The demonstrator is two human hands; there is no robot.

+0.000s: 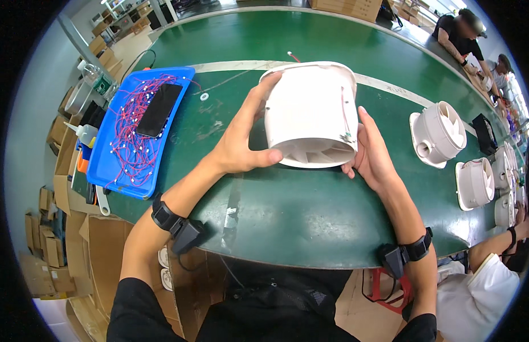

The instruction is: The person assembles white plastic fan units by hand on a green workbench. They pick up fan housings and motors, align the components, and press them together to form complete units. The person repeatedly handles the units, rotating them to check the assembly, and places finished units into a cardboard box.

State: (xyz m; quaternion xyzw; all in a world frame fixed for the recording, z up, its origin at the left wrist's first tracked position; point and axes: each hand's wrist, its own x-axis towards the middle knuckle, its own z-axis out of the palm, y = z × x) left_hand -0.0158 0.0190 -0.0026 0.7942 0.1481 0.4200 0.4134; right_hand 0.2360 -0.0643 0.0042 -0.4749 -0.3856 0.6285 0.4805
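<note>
A white plastic fan housing (310,108) is held between my two hands above the green table. Its open round end faces toward me and shows fan blades inside. A thin wire with a small connector runs along its right side, and a red wire end sticks up behind its top. My left hand (244,134) grips the left side, thumb at the lower rim and fingers behind the upper edge. My right hand (373,151) holds the lower right side, its fingertips partly hidden beneath. Both hands are closed on the housing.
At left lies a blue tray (99,171) of red-and-purple wires (130,142) with a black phone (159,110) on top. A small white ring (204,97) lies beside it. More white fan housings (440,134) stand at right, near a black box (484,134). Other people sit along the right side.
</note>
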